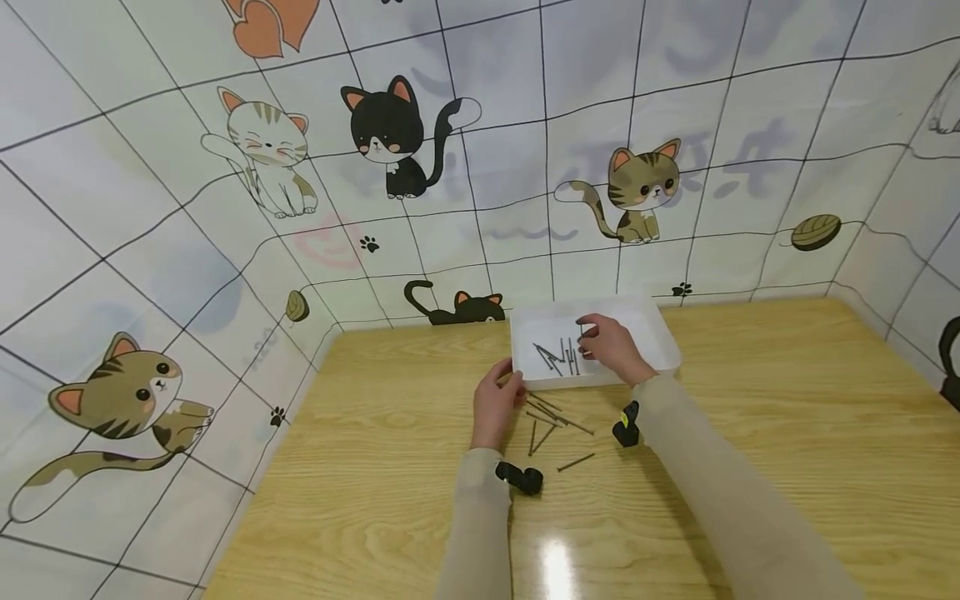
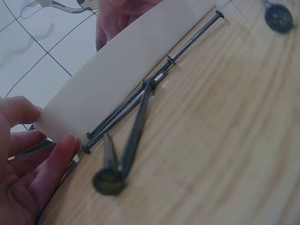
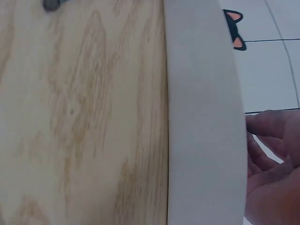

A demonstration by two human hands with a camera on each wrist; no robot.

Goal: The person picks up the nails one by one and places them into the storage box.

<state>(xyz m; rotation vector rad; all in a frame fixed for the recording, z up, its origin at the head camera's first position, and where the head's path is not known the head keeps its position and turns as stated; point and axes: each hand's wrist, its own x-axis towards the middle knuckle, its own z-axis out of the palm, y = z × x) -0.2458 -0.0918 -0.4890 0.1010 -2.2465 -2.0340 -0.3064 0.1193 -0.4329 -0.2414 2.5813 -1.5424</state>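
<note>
One yellow, wood-grained table (image 1: 375, 500) is supporting a white, shallow, rectangular plastic tray (image 3: 206, 117). The person's left hand (image 1: 495, 408) is gripping its near left corner; the right hand (image 1: 611, 346) is hovering inside, fingers bending, whether pinching anything I cannot tell. Several slim grey metal nails (image 1: 571, 357) are already lying inside; more loose nails (image 2: 136, 131) are lying just in front, so the work is seemingly partway along.

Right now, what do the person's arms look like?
The left sleeve and right sleeve are beige. Near their ends are a black left gadget and a black right gadget with a yellow mark. Left grip and right grip wear no gloves.
</note>
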